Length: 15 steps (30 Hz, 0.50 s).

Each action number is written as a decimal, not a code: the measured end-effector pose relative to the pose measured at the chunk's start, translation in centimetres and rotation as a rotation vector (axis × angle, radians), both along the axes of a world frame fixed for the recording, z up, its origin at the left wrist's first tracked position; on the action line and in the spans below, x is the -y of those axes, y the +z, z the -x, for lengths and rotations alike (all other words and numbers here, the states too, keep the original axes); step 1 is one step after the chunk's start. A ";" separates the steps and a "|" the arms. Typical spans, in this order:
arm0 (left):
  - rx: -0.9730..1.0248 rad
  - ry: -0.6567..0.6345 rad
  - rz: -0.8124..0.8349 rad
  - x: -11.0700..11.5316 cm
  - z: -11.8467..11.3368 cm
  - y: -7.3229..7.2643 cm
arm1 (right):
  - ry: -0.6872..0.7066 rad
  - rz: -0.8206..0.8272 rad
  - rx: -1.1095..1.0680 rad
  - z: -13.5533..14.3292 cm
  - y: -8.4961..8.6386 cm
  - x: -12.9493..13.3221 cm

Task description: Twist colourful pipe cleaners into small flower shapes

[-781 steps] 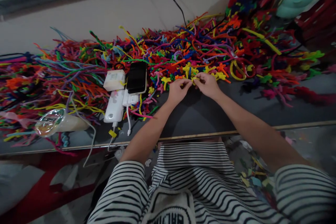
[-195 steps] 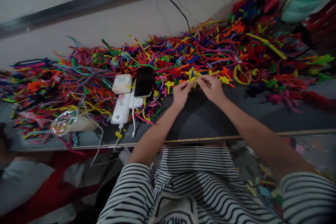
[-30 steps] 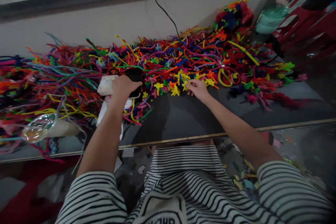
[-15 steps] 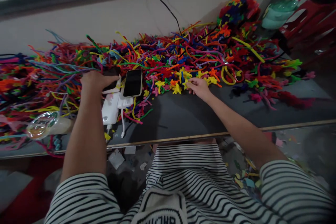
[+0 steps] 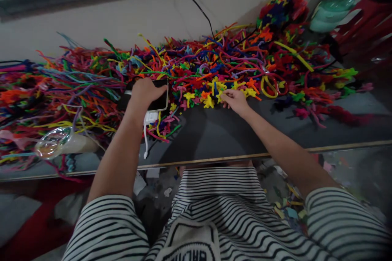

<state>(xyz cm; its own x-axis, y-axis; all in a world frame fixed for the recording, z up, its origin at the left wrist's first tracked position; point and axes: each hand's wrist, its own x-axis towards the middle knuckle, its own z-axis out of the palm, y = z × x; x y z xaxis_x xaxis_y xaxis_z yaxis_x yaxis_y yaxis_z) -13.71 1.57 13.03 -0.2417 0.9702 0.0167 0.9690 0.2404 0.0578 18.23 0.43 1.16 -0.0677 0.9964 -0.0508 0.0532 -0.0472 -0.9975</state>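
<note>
My left hand (image 5: pixel 145 91) lies over the left part of a phone (image 5: pixel 161 100) with a dark screen. Its thumb reaches across the screen, while the other fingers are hidden beneath the hand. Just below the phone is a white plug (image 5: pixel 150 118) with a short white cable. My right hand (image 5: pixel 235 101) is closed in a pinch at the front edge of the pile, beside yellow flower-shaped pieces (image 5: pixel 209 102). Whatever is between its fingertips is too small to make out.
Colourful fuzzy stems (image 5: pixel 101 85) are heaped along the wall. Scissors with yellow and red handles (image 5: pixel 269 87) lie right of my right hand. A clear plastic cup (image 5: pixel 75 142) lies at the left, near the table's front edge (image 5: pixel 214 160).
My left hand has moved right, from beside the phone to over it, and the white power bank is now out of sight under my left hand and arm. My right hand keeps its pinch.
</note>
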 end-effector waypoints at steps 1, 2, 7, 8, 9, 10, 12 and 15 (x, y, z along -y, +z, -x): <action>-0.045 0.005 0.033 -0.6 -0.1 -0.8 | 0.002 -0.005 0.001 0.0 -0.1 0.0; -0.077 0.024 0.038 -1.3 0.0 -1.6 | 0.003 -0.010 0.002 0.0 -0.1 0.0; -0.098 0.014 0.219 -4.0 1.4 -3.1 | 0.005 -0.019 0.001 0.0 -0.2 -0.1; -0.100 0.016 0.227 -4.2 1.4 -3.0 | -0.001 -0.011 0.002 0.1 -0.2 -0.1; -0.099 0.025 0.223 -4.2 1.2 -2.9 | -0.004 -0.004 0.001 0.1 -0.2 -0.1; -0.097 0.033 0.214 -4.1 0.9 -2.9 | -0.005 -0.002 -0.003 0.1 -0.2 -0.1; -0.095 0.048 0.198 -3.6 0.2 -2.9 | -0.001 -0.006 -0.012 0.1 -0.1 -0.1; -0.099 0.081 0.221 -2.8 -0.7 -2.4 | 0.005 -0.012 -0.016 0.2 0.0 0.0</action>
<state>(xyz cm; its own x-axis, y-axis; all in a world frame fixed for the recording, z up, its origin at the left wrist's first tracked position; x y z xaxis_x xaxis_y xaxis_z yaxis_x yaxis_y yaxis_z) -13.00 4.34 10.60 -0.3269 0.9303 -0.1661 0.9442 0.3141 -0.0992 18.05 0.45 1.13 -0.0736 0.9966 -0.0380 0.0373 -0.0353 -0.9987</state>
